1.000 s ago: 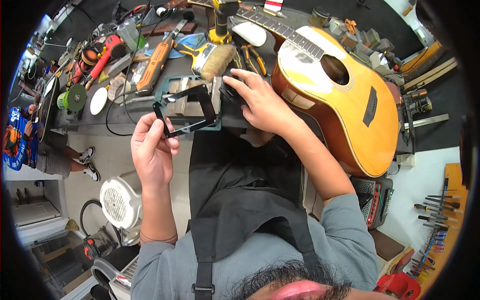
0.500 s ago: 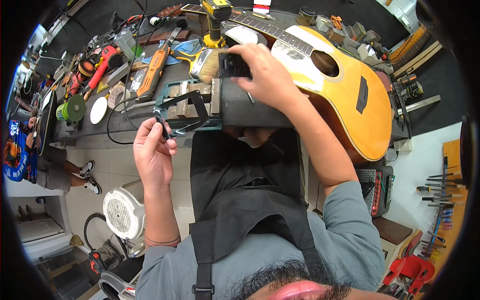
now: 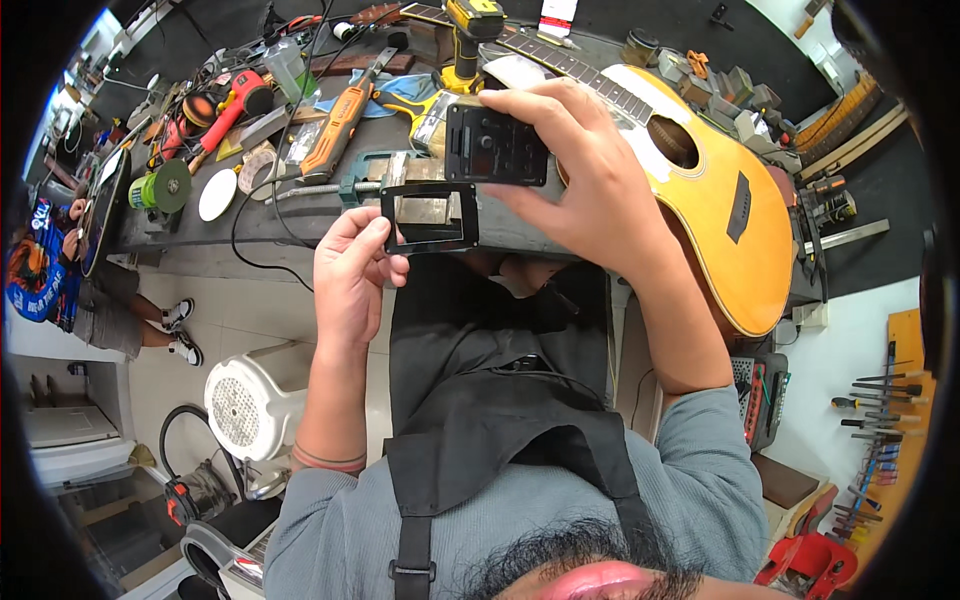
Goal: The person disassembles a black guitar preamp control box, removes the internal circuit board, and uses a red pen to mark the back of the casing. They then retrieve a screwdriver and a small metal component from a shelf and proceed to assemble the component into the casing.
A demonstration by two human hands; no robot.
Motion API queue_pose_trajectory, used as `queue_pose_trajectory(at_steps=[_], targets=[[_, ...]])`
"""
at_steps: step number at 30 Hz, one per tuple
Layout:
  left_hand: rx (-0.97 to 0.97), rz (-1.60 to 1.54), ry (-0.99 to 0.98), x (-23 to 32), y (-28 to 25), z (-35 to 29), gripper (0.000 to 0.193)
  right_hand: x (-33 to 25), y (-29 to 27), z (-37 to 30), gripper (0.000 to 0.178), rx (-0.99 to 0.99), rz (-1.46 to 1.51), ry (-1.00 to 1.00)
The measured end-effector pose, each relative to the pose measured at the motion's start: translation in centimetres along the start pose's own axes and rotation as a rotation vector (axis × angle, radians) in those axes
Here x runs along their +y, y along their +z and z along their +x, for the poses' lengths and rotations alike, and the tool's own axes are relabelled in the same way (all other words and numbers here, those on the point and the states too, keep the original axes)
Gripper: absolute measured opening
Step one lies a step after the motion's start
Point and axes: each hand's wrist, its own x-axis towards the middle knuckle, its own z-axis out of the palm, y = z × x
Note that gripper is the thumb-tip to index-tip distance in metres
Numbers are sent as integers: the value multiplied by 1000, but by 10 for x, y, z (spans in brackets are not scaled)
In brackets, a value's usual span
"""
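My left hand (image 3: 350, 270) pinches a thin black rectangular frame (image 3: 440, 246) by its left side, and the vise shows through its opening. Just above and to the right, my right hand (image 3: 605, 185) grips a black panel (image 3: 495, 148) with small knobs and a dark display, which looks like a guitar preamp. Thumb and fingers hold it along its right and upper edges. The frame and the panel are close together, their faces turned up toward me. Under them sits the teal bench vise (image 3: 362, 178). An acoustic guitar (image 3: 740, 265) lies beyond my right forearm.
Behind the vise are a yellow drill (image 3: 472, 45), a wide brush with a yellow handle (image 3: 408, 104) and an orange power tool (image 3: 338, 135). A green roll (image 3: 170, 186) and a white disc (image 3: 217, 194) lie leftward. Another person (image 3: 75, 270) stands at far left.
My left hand has moved right, turning the frame flat toward me. My right hand has brought the panel slightly nearer and turned its face into view. Both holds are kept.
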Motion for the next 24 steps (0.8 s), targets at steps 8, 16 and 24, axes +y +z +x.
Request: queue_pose_trajectory(at_steps=[8,16,24], targets=[[-33,99,-87,-1,7,-1,13,0,-3,-31,73,-242,161,-52],[-52,143,-120,-10,17,4,14,32,-31,-16,59,84,515,398],[-24,50,-108,-19,19,15,14,26,-79,113,48,366,592,299]])
